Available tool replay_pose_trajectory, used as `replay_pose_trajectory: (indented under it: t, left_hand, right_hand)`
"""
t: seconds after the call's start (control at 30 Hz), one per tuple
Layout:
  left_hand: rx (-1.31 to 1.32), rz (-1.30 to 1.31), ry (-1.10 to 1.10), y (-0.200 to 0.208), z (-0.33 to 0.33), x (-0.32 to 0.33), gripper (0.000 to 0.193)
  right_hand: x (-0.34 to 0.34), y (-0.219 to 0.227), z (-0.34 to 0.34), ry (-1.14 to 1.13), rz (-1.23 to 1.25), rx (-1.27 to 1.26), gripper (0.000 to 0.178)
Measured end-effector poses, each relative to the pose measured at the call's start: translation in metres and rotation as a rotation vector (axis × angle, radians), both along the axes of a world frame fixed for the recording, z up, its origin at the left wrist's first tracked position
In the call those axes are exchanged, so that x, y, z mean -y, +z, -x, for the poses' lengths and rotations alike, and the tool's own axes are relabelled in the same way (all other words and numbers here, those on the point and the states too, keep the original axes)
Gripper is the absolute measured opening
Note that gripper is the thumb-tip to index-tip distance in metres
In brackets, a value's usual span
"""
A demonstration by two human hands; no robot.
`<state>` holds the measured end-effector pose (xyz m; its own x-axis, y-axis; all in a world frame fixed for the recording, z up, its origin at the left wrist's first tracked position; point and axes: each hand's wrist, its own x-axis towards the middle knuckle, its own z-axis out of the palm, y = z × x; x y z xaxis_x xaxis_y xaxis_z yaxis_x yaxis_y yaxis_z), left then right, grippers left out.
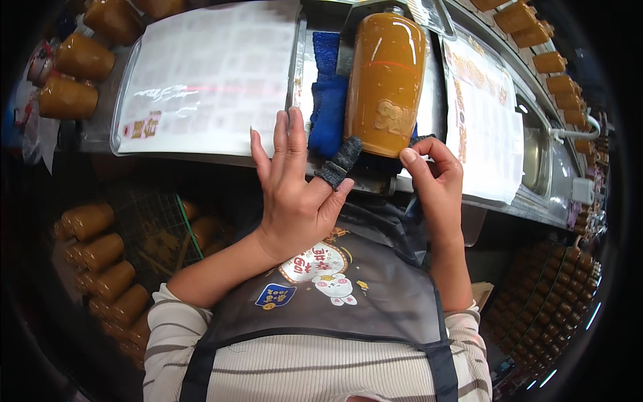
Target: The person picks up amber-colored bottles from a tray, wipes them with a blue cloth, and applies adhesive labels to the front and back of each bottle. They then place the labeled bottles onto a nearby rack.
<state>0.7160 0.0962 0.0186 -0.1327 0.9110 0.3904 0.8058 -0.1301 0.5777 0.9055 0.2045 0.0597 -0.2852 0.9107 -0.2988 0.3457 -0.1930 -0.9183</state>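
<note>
A glossy brown ceramic bottle [384,74] lies on blue cloth [328,114], neck pointing away from me and base toward me. A raised tan lettered decal [395,118] sits on its side near the base. My left hand [295,191] has its fingers spread. Its index finger wears a dark knitted finger sleeve [340,164] and reaches the bottle's lower left edge. My right hand [439,181] is curled at the lower right corner, its thumb against the base. Another dark sleeve shows there, partly hidden behind the bottle.
On the left, a tray [117,127] bears a pale decal sheet [214,80] with one tan decal left of its middle. Another sheet [482,120] lies at right, before a metal sink [536,157]. Brown bottles [70,97] stand around, several on lower racks [542,301].
</note>
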Motion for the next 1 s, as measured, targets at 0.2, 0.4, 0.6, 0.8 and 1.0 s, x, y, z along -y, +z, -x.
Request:
replay_pose_trajectory:
  t: [0.2, 0.4, 0.6, 0.8, 1.0]
  left_hand:
    - [-0.142, -0.02, -0.089, 0.011, 0.009, -0.007, 0.037]
    - [-0.32, -0.011, -0.186, 0.029, 0.017, -0.016, 0.033]
    - [-0.398, -0.008, -0.25, 0.038, 0.015, -0.024, 0.038]
    - [-0.466, -0.058, -0.292, 0.045, 0.01, -0.037, 0.035]
    - [-0.457, -0.163, -0.358, 0.047, -0.003, -0.054, 0.013]
  right_hand:
    - [0.001, -0.001, -0.011, -0.006, 0.002, -0.102, 0.01]
    - [-0.001, -0.008, -0.014, -0.027, -0.028, -0.132, 0.012]
    - [-0.001, -0.009, -0.013, -0.037, 0.009, -0.148, 0.012]
    - [-0.001, -0.012, -0.012, -0.036, 0.015, -0.169, 0.012]
    - [-0.003, -0.011, -0.009, -0.011, 0.009, -0.141, 0.008]
